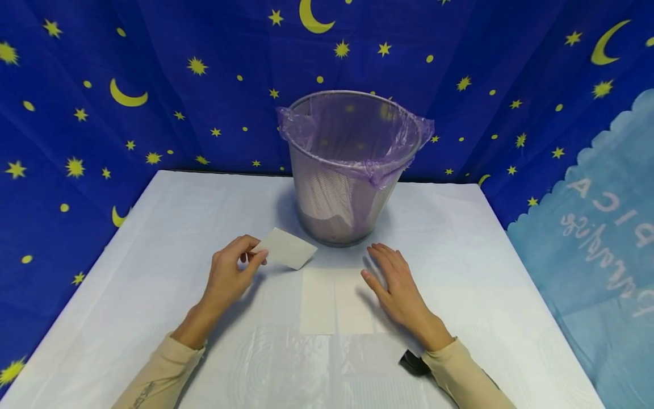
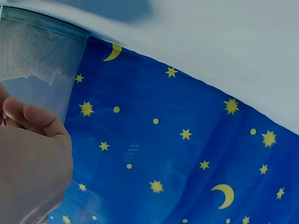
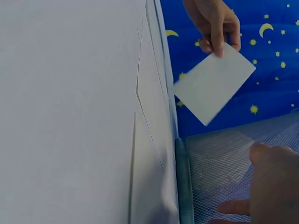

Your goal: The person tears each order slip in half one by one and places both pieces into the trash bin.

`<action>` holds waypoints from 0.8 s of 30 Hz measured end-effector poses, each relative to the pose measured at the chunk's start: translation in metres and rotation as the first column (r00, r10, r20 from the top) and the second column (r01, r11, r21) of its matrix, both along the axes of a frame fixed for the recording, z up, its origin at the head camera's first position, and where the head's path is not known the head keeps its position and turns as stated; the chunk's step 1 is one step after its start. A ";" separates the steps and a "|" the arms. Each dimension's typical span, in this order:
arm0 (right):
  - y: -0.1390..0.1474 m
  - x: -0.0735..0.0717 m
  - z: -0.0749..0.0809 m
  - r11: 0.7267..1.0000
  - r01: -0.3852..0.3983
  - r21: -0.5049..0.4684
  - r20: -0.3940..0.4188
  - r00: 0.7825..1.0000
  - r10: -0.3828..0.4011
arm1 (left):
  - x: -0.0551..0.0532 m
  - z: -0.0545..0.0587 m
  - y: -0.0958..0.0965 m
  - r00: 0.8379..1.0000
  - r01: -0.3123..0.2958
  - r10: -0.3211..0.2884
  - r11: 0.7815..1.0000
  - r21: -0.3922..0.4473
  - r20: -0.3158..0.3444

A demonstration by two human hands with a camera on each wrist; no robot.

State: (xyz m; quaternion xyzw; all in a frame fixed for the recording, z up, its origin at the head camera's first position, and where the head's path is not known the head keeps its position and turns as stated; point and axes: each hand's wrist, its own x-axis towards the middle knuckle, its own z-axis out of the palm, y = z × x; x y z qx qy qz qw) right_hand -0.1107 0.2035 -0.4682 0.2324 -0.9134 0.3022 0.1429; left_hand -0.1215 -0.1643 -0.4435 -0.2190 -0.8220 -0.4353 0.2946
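Observation:
My left hand (image 1: 229, 275) pinches one corner of a blank white paper card (image 1: 288, 249) between thumb and fingers, tilted above the table. In the right wrist view the same card (image 3: 215, 85) hangs from the left fingers. Flat white sheets (image 1: 318, 301) lie side by side on the table between my hands. My right hand (image 1: 402, 292), fingers extended and holding nothing, hovers near the right-hand sheets, which it partly hides. The left wrist view shows the left hand (image 2: 32, 163) from behind; the card is hidden there.
A metal mesh wastebasket (image 1: 327, 199) with a purple plastic liner (image 1: 378, 170) stands behind the sheets. A small black object (image 1: 414, 362) shows beside the right wrist. A blue star-and-moon curtain (image 1: 179, 85) surrounds the white-covered table (image 1: 128, 284).

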 end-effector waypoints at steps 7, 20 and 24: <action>-0.003 0.000 0.001 0.999 -0.017 -0.035 -0.018 1.000 0.016 | 0.005 -0.001 0.010 0.997 0.062 -0.062 0.998 0.011 0.052; -0.018 0.004 0.008 0.986 -0.078 -0.147 -0.163 0.985 0.054 | 0.018 0.000 0.035 0.943 0.212 -0.230 0.973 0.095 0.242; -0.024 0.006 0.009 0.970 -0.135 -0.200 -0.246 0.966 0.084 | 0.023 0.001 0.042 0.918 0.257 -0.283 0.958 0.128 0.278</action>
